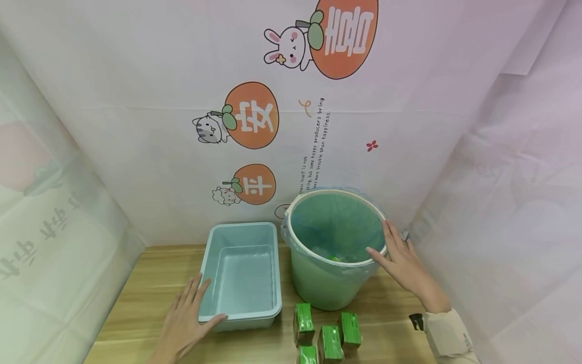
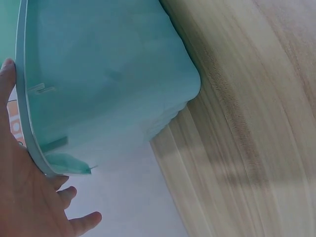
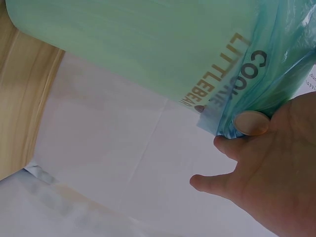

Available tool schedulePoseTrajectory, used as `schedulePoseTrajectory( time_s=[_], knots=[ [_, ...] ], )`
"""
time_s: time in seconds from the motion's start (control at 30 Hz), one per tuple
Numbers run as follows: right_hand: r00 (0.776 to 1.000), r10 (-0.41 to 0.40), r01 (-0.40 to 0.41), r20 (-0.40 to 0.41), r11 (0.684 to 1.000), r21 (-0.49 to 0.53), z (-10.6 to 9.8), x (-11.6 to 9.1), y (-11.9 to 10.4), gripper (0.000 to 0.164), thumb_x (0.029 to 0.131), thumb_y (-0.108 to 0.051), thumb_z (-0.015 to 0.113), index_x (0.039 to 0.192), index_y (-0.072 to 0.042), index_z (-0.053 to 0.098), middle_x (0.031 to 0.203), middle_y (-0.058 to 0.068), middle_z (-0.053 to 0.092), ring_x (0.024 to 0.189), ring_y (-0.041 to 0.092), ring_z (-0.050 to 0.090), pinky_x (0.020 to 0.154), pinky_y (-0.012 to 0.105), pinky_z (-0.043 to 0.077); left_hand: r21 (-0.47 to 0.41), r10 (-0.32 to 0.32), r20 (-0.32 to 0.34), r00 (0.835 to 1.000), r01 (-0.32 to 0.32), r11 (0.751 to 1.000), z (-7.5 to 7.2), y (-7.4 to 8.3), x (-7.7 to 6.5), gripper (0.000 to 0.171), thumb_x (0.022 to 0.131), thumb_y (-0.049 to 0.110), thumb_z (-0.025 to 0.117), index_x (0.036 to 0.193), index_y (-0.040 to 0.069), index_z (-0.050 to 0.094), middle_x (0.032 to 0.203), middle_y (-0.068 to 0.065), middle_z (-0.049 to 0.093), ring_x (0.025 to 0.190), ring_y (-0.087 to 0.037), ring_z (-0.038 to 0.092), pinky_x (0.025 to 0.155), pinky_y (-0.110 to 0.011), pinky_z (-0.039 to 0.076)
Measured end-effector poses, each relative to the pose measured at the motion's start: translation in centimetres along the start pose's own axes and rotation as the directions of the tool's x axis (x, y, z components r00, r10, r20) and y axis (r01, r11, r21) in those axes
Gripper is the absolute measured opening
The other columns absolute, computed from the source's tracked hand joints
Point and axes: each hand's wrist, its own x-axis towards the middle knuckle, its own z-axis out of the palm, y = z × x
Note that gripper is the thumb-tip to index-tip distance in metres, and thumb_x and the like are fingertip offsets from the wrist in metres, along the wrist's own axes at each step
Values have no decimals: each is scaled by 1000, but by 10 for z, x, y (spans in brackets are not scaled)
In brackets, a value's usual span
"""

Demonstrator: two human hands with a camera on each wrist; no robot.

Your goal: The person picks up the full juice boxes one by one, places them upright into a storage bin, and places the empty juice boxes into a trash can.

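Note:
A pale blue-green rectangular plastic basin [image 1: 247, 283] stands on the table. My left hand [image 1: 184, 318] rests at its near left corner, with the thumb along the near rim and the fingers at the left side. In the left wrist view, the left hand [image 2: 29, 197] lies against the basin's rim [image 2: 22, 98]. Right of the basin is a round green trash can [image 1: 318, 283], lined with a thin bluish plastic bag [image 1: 359, 273]. My right hand [image 1: 406, 265] touches the right side of its rim with extended fingers. The right wrist view shows lettering on the can [image 3: 148, 44].
Several small green-topped boxes [image 1: 350, 328] stand in front of the trash can. Behind everything rises a white printed cloth [image 1: 182, 167], with more cloth at both sides. The wooden table [image 1: 132, 298] extends left of the basin. Something small and green lies inside the can.

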Motion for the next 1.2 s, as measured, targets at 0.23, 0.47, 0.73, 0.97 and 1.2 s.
schedulePoseTrajectory(
  time_s=[0.23,0.47,0.73,0.97,1.2],
  knots=[
    [996,-25,29,-90,998,51,11,-8,4,90,112,-43,50,168,-10,-13,175,19,-11,159,49,0,125,69,-2,-4,-12,23,1000,12,1000,2,0,0,96,89,60,77,161,7,42,170,-24,30,151,-51,32,111,-76,36],
    [974,-59,81,-216,992,94,34,-39,17,89,112,-28,52,168,-9,-15,174,22,-11,157,54,-1,127,63,0,-20,-9,33,999,10,1000,7,1,0,96,90,63,74,161,7,41,170,-23,28,151,-52,32,109,-77,37],
    [983,62,-17,-173,969,247,68,-71,16,96,109,-28,58,168,-26,-18,174,26,-7,152,65,5,114,84,9,-28,-24,23,999,25,999,5,-1,1,96,90,58,77,161,7,40,171,-22,28,151,-53,31,107,-78,38],
    [982,87,-33,-168,953,301,96,-87,12,104,104,-26,67,169,-27,-15,173,29,4,150,66,14,104,90,18,-21,-39,25,999,39,999,5,-1,1,97,89,62,77,161,8,41,171,-22,28,151,-53,32,104,-81,39],
    [980,87,-10,-180,919,394,118,-95,5,87,97,-15,73,162,3,19,160,37,31,140,67,33,104,85,31,-7,-40,6,999,40,999,7,-1,1,98,88,63,77,160,7,42,170,-21,30,151,-51,34,104,-79,41]
  ],
)
